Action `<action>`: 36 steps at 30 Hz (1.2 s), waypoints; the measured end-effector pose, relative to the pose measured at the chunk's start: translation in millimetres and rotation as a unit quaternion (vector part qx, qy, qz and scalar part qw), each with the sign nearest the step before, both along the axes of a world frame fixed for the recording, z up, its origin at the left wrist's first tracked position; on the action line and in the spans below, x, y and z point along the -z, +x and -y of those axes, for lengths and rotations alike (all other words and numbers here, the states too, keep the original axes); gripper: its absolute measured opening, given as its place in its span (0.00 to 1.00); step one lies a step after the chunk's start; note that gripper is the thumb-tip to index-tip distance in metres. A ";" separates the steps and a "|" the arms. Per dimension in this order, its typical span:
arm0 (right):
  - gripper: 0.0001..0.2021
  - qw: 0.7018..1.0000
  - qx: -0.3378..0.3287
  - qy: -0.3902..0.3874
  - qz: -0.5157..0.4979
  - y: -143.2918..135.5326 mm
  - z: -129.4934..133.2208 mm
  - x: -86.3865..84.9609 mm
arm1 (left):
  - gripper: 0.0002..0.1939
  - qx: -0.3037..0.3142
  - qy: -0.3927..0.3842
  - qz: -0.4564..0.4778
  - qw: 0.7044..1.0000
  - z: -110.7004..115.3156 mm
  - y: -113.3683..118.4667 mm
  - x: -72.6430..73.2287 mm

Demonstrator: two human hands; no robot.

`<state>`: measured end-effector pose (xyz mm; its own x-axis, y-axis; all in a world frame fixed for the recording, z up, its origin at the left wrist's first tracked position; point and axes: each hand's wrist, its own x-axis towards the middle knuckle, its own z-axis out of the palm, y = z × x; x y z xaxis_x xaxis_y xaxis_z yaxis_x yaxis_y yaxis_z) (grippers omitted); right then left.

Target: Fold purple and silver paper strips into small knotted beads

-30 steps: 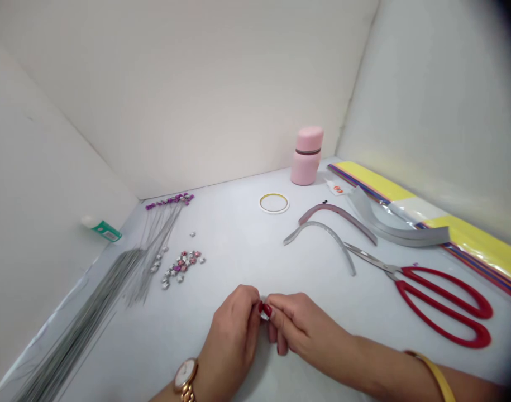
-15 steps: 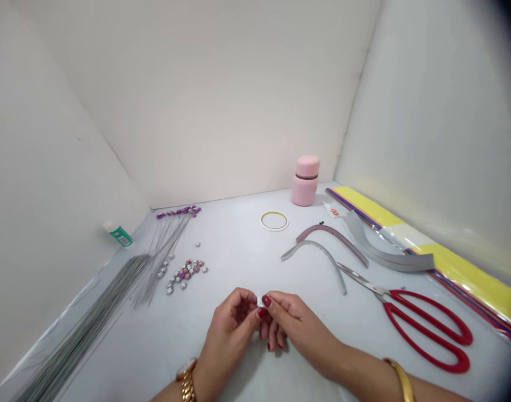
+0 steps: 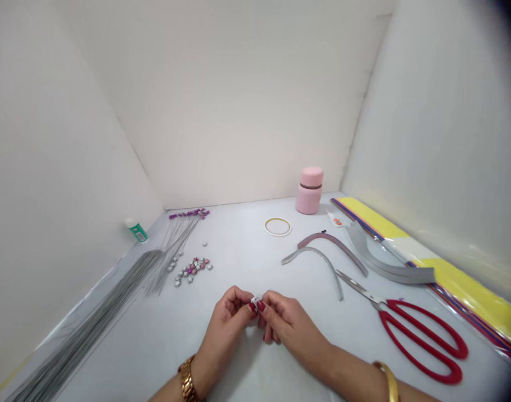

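1. While the left hand [image 3: 224,326] and the right hand [image 3: 297,326] meet low over the white table [image 3: 238,251], their thumbs and fingertips pinch one small silvery-white piece [image 3: 256,302] between them; its exact shape is partly hidden. A gold linked band [image 3: 187,381] circles the left wrist, a gold bangle [image 3: 391,382] the right.
2. To the right lie the red-handled metal scissors [image 3: 376,301], blades pointing toward a narrow, curved grey strip [image 3: 328,264].
3. On the left, a long bundle of thin grey wires [image 3: 100,312] lies near a cluster of tiny silver, pink and purple stars [image 3: 192,269].
4. Beyond the narrow strip are a curved dull-pink strip [image 3: 343,245] and a wide grey strip [image 3: 400,273], which reaches onto the yellow-topped plastic packet [image 3: 460,279].
5. Farther back sit a white-and-yellow ring [image 3: 277,234], purple-tipped wires [image 3: 190,214] and an upright pink bottle [image 3: 309,200].
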<state>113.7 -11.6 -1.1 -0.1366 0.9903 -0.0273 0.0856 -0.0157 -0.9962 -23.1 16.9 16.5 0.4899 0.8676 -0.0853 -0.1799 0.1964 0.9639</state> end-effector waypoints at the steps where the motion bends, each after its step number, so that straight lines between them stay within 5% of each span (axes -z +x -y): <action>1: 0.14 1.000 0.012 0.006 -0.005 0.9 0.0 -1.4 | 0.05 -0.016 0.007 -0.016 1.000 0.3 -1.2 0.4; 14: 0.16 0.991 0.012 -0.048 -0.121 0.8 -3.2 -3.4 | 0.06 -0.051 0.145 -0.125 0.980 -1.7 -11.0 10.1; 23: 0.15 0.981 -0.005 -0.094 -0.168 0.7 -4.9 -4.5 | 0.08 0.037 0.023 -0.044 0.998 -6.2 -9.1 0.7; 36: 0.15 0.965 0.006 -0.129 -0.229 -6.7 0.7 -7.4 | 0.01 -0.056 0.118 -0.095 0.987 0.7 -13.0 4.7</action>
